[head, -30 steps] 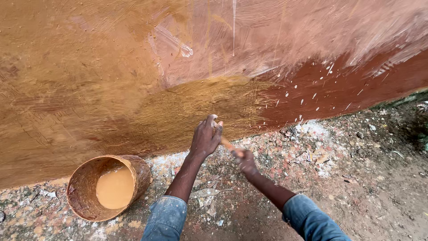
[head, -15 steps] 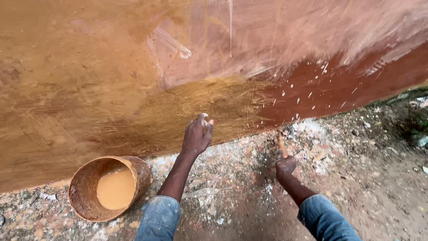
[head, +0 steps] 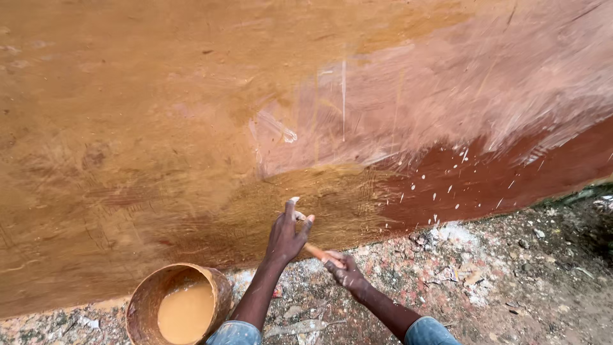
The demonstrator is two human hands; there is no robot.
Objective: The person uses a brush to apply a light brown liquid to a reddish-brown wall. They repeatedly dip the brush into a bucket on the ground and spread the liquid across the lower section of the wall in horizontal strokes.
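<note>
My left hand (head: 287, 235) is raised against the lower part of a wall (head: 159, 128) coated in wet ochre paint, fingers curled around the far end of a thin orange-smeared brush handle (head: 317, 252). My right hand (head: 345, 273) grips the near end of the same handle, low above the ground. The brush head is hidden behind my left hand. A round bucket (head: 211, 287) holding ochre paint stands on the ground to the left of my left forearm.
To the right the wall is pinkish with white streaks (head: 485, 83), and a dark red band (head: 498, 185) with white specks runs along its base. Rough, paint-spattered gravel ground (head: 485, 287) lies below.
My right hand, which had dropped down to the right away from the wall, has come back up to the handle beside my left hand. The view has shifted closer.
</note>
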